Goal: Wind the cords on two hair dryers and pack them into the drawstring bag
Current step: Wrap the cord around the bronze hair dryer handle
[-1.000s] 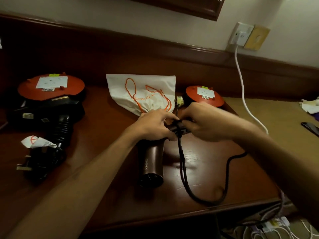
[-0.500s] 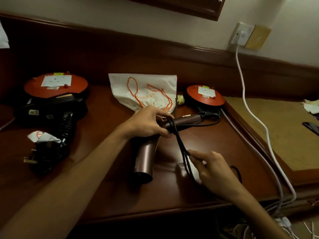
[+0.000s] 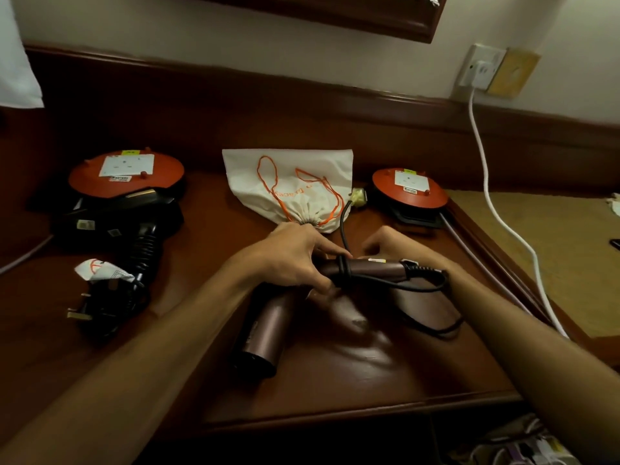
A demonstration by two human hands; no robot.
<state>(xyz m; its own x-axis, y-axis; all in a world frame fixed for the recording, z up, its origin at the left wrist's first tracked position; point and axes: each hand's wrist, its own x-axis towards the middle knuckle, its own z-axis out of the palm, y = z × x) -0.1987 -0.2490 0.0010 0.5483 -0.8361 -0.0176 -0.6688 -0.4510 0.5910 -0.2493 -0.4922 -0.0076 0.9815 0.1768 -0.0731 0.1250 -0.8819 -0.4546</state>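
Note:
A bronze hair dryer point(image 3: 265, 330) lies mid-table, barrel toward me, handle pointing right. My left hand point(image 3: 292, 260) grips it where the handle joins the barrel. Its black cord point(image 3: 422, 286) is looped round the handle, with slack trailing on the table to the right. My right hand point(image 3: 389, 245) is behind the handle, fingers curled at the cord; the grip itself is hidden. A black hair dryer point(image 3: 141, 250) with wound cord and plug lies at the left. The white drawstring bag point(image 3: 288, 182) with orange cords lies behind my hands, mouth gathered.
Two orange cable reels stand at the back, one left point(image 3: 125, 172) and one right point(image 3: 409, 193). A white cable point(image 3: 486, 182) runs from the wall socket point(image 3: 479, 70) down the right side. The table's front edge point(image 3: 352, 414) is near me; loose cables lie on the floor below.
My right hand has come up from the slack near the front edge to behind the handle, carrying the cord round it. The left hand has kept its grip on the dryer.

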